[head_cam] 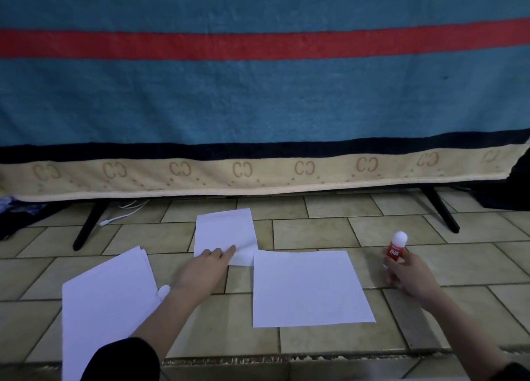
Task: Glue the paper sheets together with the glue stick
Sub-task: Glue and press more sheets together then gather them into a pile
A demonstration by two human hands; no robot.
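Three lots of white paper lie on a tiled floor [315, 226]. The far sheet [225, 231] sits toward the back middle of the floor, its near right corner just touching or slightly overlapping the far left corner of the big sheet [309, 289], which lies flat in the middle right. A stack [106, 303] of sheets lies at the near left, tilted, running off the near edge of view.

The left hand [205, 269] reaches forward with fingers stretched out fairly straight, the fingertips [231, 248] resting on the near edge of the far sheet. Its forearm crosses the right side of the stack, and a dark sleeve [126, 360] shows at the near edge.

The right hand [407, 274] is out to the right of the big sheet, well apart from it, with fingers curled round the lower part of the glue stick [397, 248]. The stick stands upright, red body with a white rounded top.

A small white round cap [164, 290] lies on the floor touching the right edge of the stack, beside the left forearm.

Behind everything hangs a blue blanket [258, 99] with a red stripe and a beige border, draped over black legs [89, 223]; a white cable [120, 213] lies under it at the back left
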